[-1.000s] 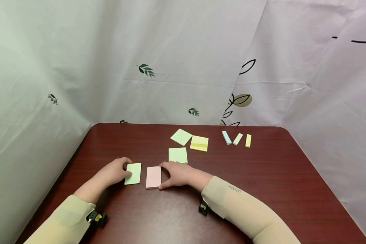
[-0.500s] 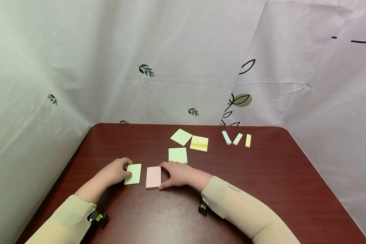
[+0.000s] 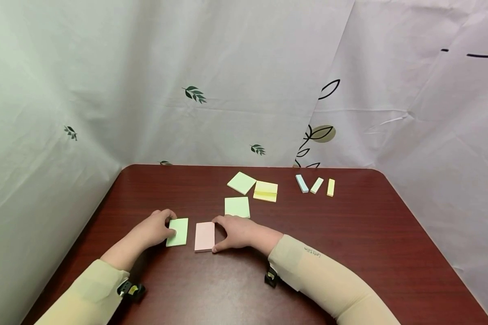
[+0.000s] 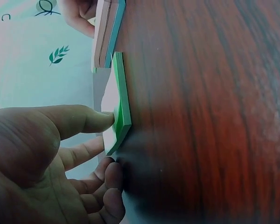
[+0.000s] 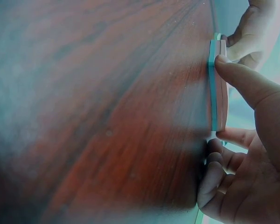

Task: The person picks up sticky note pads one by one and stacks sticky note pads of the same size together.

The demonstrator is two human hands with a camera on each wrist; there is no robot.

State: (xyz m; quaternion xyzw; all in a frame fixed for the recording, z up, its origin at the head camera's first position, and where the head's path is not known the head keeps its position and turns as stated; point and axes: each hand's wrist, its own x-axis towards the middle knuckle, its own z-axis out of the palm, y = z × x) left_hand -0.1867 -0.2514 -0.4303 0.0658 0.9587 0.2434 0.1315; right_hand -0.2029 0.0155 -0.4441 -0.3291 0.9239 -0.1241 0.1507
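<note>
1. As a person leans two bare forearms over a reddish-brown table (image 3: 227, 289), the left hand (image 3: 152, 229) pinches a small green pad (image 3: 180, 231) at its left side in a narrow grip, thumb (image 4: 100, 121) pressed to the pad's corner.
2. To the right, across a thin gap, lies a pink-topped stack (image 3: 204, 235), its blue bottom layer visible from both wrists.
3. The right hand (image 3: 240, 231) holds that stack along its right side, thumb and index finger spread wide to the near and far corners.
4. Just beyond the right hand sits a square green pad (image 3: 236, 206); whether the knuckles touch it cannot be told.
5. Farther back, a second green square (image 3: 241, 182), turned cornerwise, lies against or just beside a yellow pad (image 3: 265, 191).
6. At far right, blue (image 3: 302, 183), pale green (image 3: 316, 185) and yellow strips (image 3: 330, 188) lie apart before a leaf-print curtain (image 3: 146, 67).
</note>
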